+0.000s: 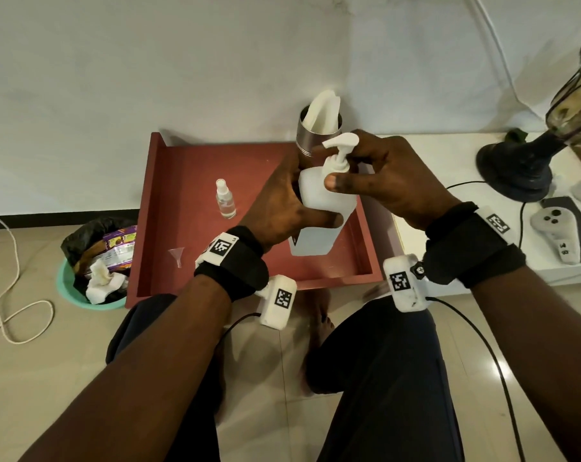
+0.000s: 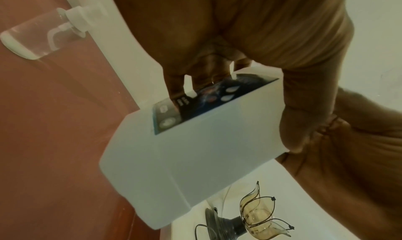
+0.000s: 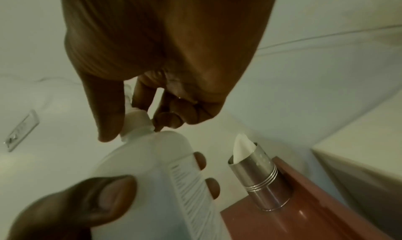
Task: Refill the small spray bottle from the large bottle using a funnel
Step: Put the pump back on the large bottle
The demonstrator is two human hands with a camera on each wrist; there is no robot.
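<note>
My left hand [image 1: 282, 205] grips the body of the large white pump bottle [image 1: 319, 195] and holds it above the red tray [image 1: 195, 161]. The bottle [image 2: 191, 157] fills the left wrist view, with my fingers [image 2: 195, 78] on its label. My right hand [image 1: 376, 175] pinches the collar of the white pump head [image 1: 341, 148]; in the right wrist view thumb and fingers [image 3: 108, 109] close round that collar [image 3: 137, 121]. The small clear spray bottle [image 1: 225, 199] stands upright on the tray, left of my hands. A small clear funnel [image 1: 176, 256] lies near the tray's front left.
A steel cup holding white paper [image 1: 319, 128] stands at the tray's back right. On the floor at the left sits a green bin with a black bag [image 1: 95, 261]. A white shelf on the right carries a dark-based lamp [image 1: 529, 155] and controllers [image 1: 556, 235]. My knees are under the tray's front edge.
</note>
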